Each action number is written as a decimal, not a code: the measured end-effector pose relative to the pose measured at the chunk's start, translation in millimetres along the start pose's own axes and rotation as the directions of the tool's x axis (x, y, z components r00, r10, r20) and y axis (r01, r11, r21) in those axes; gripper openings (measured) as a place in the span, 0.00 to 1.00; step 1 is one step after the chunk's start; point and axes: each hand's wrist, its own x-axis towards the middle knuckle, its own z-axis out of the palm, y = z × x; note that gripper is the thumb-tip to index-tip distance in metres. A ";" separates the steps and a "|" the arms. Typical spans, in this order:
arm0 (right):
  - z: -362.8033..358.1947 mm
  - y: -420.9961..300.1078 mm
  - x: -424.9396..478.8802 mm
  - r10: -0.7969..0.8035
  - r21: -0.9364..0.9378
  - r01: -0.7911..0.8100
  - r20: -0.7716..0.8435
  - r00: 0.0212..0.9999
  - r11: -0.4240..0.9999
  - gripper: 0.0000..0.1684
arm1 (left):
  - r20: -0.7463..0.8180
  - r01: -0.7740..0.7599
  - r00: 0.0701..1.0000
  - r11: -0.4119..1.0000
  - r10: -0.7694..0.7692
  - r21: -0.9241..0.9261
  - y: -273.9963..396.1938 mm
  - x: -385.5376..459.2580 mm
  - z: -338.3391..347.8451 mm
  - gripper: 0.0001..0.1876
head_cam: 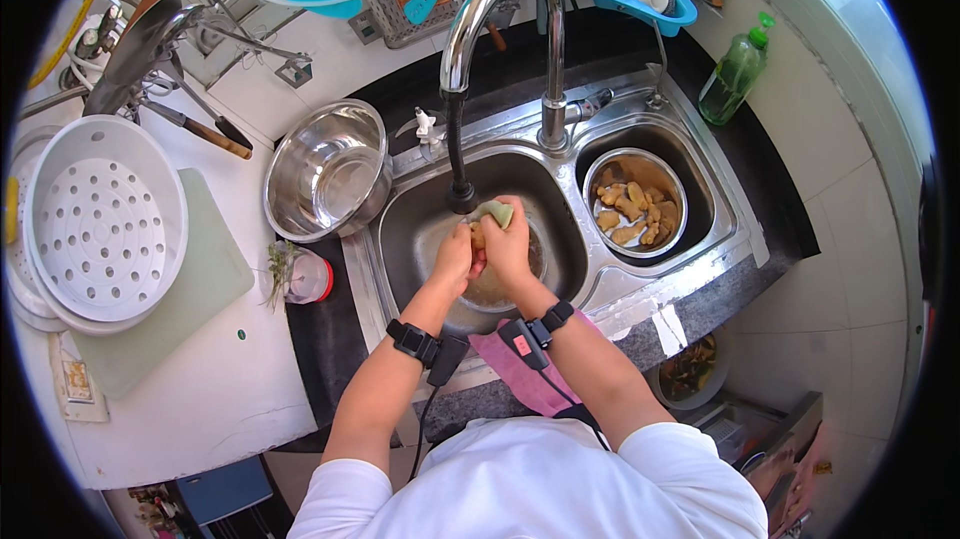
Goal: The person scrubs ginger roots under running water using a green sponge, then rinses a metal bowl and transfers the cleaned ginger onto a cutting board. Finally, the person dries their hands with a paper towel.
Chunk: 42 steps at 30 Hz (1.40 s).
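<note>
My left hand (454, 258) grips a piece of ginger root (478, 236), mostly covered by my fingers. Against it my right hand (507, 240) presses a pale green scrubbing sponge (496, 212). Both hands are over the larger steel sink basin (412, 201), just below the faucet's black spout head (463, 198). Under them is a round vessel (551, 266) with cloudy water, largely hidden by my hands and wrists. More ginger pieces (630, 203) lie in a steel bowl (681, 220) set in the smaller right basin.
A large steel bowl (289, 186) stands left of the sink, beside a red-rimmed jar (309, 276) with herb sprigs. White colanders (105, 291) sit on a cutting board (202, 269). A green soap bottle (735, 78) stands at the back right. A pink cloth (510, 381) hangs over the front edge.
</note>
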 end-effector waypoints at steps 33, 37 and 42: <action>-2.2 -27.8 -0.1 -0.071 -0.364 0.107 0.112 0.991 0.925 0.15 | 0.091 0.052 0.996 0.954 -0.026 -0.295 3.4 -10.9 16.4 0.15; -1.2 -29.2 -2.2 -0.136 -0.342 0.159 0.092 0.986 0.926 0.14 | 0.043 0.051 0.998 0.953 -0.040 -0.299 4.3 -13.3 22.1 0.16; -1.4 -20.9 -0.4 -0.042 -0.187 0.054 0.065 0.997 0.981 0.14 | 0.004 0.060 0.998 0.938 -0.063 -0.342 5.1 -15.7 24.9 0.16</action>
